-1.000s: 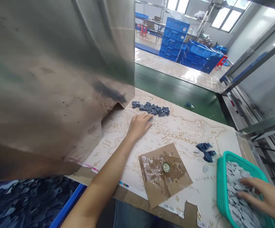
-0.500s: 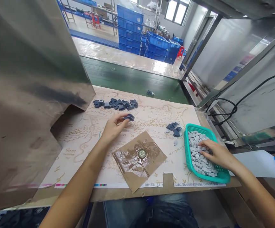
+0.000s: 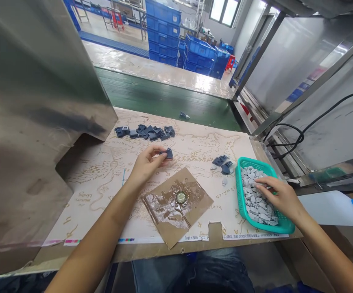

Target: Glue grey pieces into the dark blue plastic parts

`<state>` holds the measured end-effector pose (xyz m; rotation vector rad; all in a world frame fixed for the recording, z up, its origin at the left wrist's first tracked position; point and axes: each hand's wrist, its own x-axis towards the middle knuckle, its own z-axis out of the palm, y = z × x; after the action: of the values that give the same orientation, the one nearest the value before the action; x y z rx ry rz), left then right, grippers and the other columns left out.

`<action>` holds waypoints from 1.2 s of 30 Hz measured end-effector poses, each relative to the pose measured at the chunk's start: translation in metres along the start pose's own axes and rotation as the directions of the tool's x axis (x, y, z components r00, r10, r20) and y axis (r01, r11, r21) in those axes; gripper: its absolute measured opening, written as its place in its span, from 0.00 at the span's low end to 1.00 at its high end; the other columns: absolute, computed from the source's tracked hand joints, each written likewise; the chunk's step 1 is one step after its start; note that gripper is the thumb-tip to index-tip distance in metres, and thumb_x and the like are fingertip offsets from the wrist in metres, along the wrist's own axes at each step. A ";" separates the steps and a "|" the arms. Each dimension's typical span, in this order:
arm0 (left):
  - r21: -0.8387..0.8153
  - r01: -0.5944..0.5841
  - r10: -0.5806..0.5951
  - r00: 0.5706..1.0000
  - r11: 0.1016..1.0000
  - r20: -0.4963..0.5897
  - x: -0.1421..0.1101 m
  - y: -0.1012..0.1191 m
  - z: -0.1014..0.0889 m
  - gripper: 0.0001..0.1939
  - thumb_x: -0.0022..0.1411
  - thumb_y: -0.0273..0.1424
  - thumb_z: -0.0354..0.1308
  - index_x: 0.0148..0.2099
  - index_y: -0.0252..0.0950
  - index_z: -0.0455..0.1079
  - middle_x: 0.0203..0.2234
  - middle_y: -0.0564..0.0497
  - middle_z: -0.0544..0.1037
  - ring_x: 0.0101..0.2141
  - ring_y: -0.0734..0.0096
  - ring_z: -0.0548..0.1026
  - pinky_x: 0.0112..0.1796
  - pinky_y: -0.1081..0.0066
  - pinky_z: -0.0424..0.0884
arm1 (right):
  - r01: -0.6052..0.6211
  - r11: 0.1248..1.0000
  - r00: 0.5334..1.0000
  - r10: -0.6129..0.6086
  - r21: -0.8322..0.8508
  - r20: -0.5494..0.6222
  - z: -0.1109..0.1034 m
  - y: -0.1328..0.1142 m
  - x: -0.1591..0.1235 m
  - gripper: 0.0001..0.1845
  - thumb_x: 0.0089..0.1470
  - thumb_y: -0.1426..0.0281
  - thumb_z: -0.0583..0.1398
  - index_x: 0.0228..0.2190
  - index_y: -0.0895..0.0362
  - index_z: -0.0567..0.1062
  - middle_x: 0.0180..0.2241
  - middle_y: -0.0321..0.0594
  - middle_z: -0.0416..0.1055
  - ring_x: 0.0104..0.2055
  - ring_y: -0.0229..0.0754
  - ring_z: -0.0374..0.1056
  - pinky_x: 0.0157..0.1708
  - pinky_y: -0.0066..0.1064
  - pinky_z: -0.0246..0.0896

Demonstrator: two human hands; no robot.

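My left hand (image 3: 147,163) pinches a small dark blue part (image 3: 169,153) just above the printed paper sheet (image 3: 109,171). A row of several more dark blue parts (image 3: 146,132) lies further back on the sheet. My right hand (image 3: 278,195) rests inside a teal basket (image 3: 241,199) filled with small grey pieces (image 3: 252,201), its fingers curled and pinching among them. A few dark blue parts (image 3: 222,162) lie just left of the basket. A brown cardboard square (image 3: 176,205), wet and shiny, holds a small round cap (image 3: 181,197) between my hands.
A large scuffed metal housing (image 3: 36,114) overhangs the table's left side. A green conveyor belt (image 3: 164,99) runs behind the table with one loose part (image 3: 184,115) on it. Stacked blue crates (image 3: 176,36) stand far back. Black cables (image 3: 289,140) and metal frames are at the right.
The view has swung right and back. My left hand went from lying flat near the row of parts to picking one up and holding it. My right hand stays in the basket.
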<state>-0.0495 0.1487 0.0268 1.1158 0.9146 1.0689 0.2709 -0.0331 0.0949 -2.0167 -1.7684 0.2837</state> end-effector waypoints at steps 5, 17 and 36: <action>-0.077 0.112 -0.114 0.993 0.991 -0.029 0.000 -0.002 0.002 0.25 0.33 0.37 0.72 0.35 0.34 0.68 0.29 0.51 0.77 0.32 0.67 0.78 0.34 0.70 0.75 | -0.386 0.707 0.919 0.347 0.593 0.185 0.009 -0.046 0.002 0.22 0.38 0.56 0.68 0.33 0.57 0.76 0.30 0.42 0.77 0.34 0.44 0.75 0.32 0.32 0.72; -0.069 0.083 -0.085 0.996 0.994 -0.017 0.001 -0.002 0.004 0.27 0.38 0.42 0.70 0.38 0.34 0.68 0.30 0.50 0.77 0.34 0.64 0.78 0.36 0.66 0.76 | -0.573 0.369 0.811 0.132 0.731 0.569 0.040 -0.109 0.015 0.20 0.44 0.56 0.66 0.32 0.57 0.71 0.33 0.42 0.75 0.31 0.37 0.72 0.21 0.22 0.62; -0.021 0.003 -0.002 0.997 1.000 0.071 0.002 -0.010 0.005 0.18 0.45 0.35 0.67 0.36 0.34 0.66 0.30 0.52 0.75 0.34 0.70 0.75 0.38 0.68 0.71 | -0.534 0.515 0.816 0.110 0.670 0.567 0.079 -0.125 0.045 0.20 0.42 0.58 0.67 0.34 0.57 0.73 0.26 0.34 0.71 0.24 0.31 0.65 0.27 0.25 0.64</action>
<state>-0.0427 0.1485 0.0180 1.1278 0.8471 1.0283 0.1328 0.0367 0.0875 -1.5841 -1.0412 1.5289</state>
